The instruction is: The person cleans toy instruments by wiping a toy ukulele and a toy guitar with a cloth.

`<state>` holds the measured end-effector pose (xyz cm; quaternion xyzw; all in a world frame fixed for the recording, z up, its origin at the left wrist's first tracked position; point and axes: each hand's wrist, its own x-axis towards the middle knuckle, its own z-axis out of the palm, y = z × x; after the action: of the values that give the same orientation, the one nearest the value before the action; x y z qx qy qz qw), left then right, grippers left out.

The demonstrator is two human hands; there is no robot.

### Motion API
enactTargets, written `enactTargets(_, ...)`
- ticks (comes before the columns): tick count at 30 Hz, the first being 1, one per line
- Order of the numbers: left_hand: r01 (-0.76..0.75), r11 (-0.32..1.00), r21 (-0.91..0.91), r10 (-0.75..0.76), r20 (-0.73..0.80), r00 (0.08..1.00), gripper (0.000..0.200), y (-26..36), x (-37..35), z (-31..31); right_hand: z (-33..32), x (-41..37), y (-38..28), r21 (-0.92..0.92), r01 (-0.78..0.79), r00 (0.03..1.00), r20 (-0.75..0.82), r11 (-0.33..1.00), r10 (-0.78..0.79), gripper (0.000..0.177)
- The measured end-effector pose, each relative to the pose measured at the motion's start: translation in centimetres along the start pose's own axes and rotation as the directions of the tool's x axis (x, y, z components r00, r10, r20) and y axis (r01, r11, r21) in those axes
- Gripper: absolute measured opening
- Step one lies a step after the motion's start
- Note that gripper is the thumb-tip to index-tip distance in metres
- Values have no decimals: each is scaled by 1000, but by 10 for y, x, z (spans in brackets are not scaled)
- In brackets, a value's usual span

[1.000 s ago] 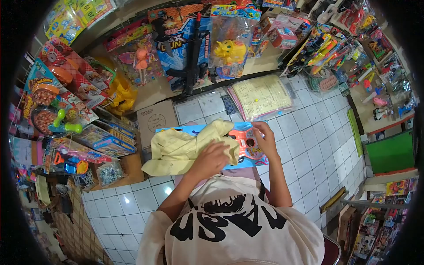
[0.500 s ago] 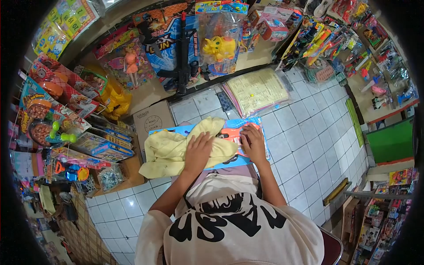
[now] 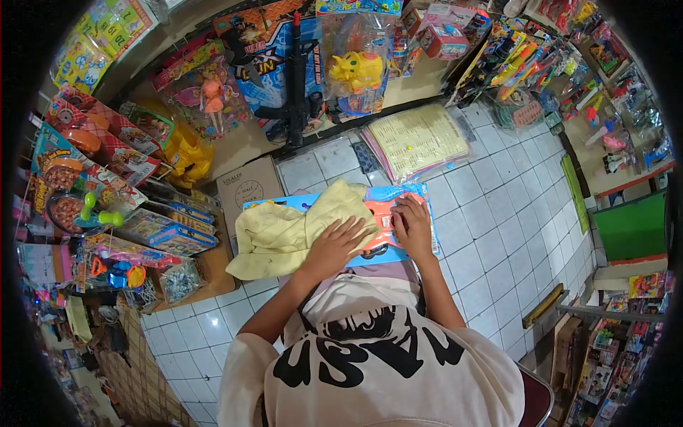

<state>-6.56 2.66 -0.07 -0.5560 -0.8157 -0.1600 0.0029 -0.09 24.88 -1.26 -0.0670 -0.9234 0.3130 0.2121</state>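
Across my lap lies a toy package (image 3: pixel 431 238) with a blue backing card and an orange toy (image 3: pixel 381 208) on it, perhaps a toy gun. A pale yellow cloth (image 3: pixel 274 238) is bunched over its left and middle part, hiding much of the card. My left hand (image 3: pixel 336 247) rests flat on the cloth, fingers spread. At the package's right end, my right hand (image 3: pixel 415 226) has bent, separated fingers over the orange toy, close to a small white label (image 3: pixel 386 221). Nothing shows held in it.
A cardboard wall clock box (image 3: pixel 249 188) stands just left of the package. Ahead, a plastic-wrapped stack of yellow printed sheets (image 3: pixel 420 139) lies on the tiled floor (image 3: pixel 491 235). Packaged toys hang along the wall, including a black toy rifle (image 3: pixel 294 92) and a yellow toy (image 3: pixel 358 71).
My left hand has slid right along the cloth, and its fingers are more spread. The cloth's right edge has drawn back, baring more of the orange toy. My right hand has shifted slightly.
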Motion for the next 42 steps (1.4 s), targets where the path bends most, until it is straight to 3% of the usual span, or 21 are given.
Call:
enactTargets(3,193,863,-467,-198,40,979,48,-16,-15,-3,-1,2,-2,7,8,1000,-12,1000,-8,12)
enactTargets(4,460,603,-652,-472,174,864,47,-9,-14,-19,0,2,-3,2,10,1000,-13,1000,-10,12)
enactTargets(7,321,205,-925,-690,96,717,50,-6,-2,-53,3,2,-4,-1,16,999,-31,1000,-16,10)
enactTargets(10,266,815,-515,-469,-316,825,56,-16,17,-39,3,2,-3,-1,13,1000,-11,1000,-13,12)
enactTargets(12,250,960,-124,-274,-256,927,58,-5,34,-30,2,2,1,63,-34,999,18,997,33,16)
enactTargets(13,204,976,82,-185,-194,963,60,-1,41,-26,2,2,7,127,-79,997,32,989,76,19)
enactTargets(14,143,985,96,-133,-103,986,59,1,41,-16,2,1,11,189,-126,992,50,974,118,22)
enactTargets(16,10,994,108,-18,82,996,57,6,40,2,-11,4,1,5,-143,989,45,990,142,29)
enactTargets(17,13,997,81,-19,83,996,57,4,39,9,-17,3,-3,-89,-153,987,42,984,157,33)
enactTargets(18,15,998,54,-19,86,996,56,1,39,8,-19,1,-2,-267,-141,974,136,953,183,42)
enactTargets(21,-1,999,41,-2,82,997,52,-2,33,8,-11,-11,4,-302,-157,954,200,940,224,47)
enactTargets(23,-13,998,65,8,80,997,50,-7,24,8,-9,-10,8,-263,-128,957,222,956,189,49)
enactTargets(29,151,980,129,-159,51,986,47,-31,-28,-20,-5,-10,15,-184,-62,975,198,981,99,53)
enactTargets(33,334,943,-2,-333,-91,939,46,-33,-26,-24,-9,-9,10,-153,42,969,248,987,-3,50)
enactTargets(34,332,943,-26,-332,-122,935,47,-27,-14,-27,-8,-8,9,-148,48,972,236,988,-12,48)
enactTargets(37,153,983,104,-146,-67,987,50,4,23,-28,-7,-7,8,-144,53,979,203,988,-23,45)
enactTargets(40,102,995,3,-102,35,994,51,12,28,6,-9,-8,11,-148,46,982,189,988,-17,45)
enactTargets(42,102,995,8,-101,-21,995,49,13,22,8,-9,-10,14,-137,37,984,176,990,-13,45)
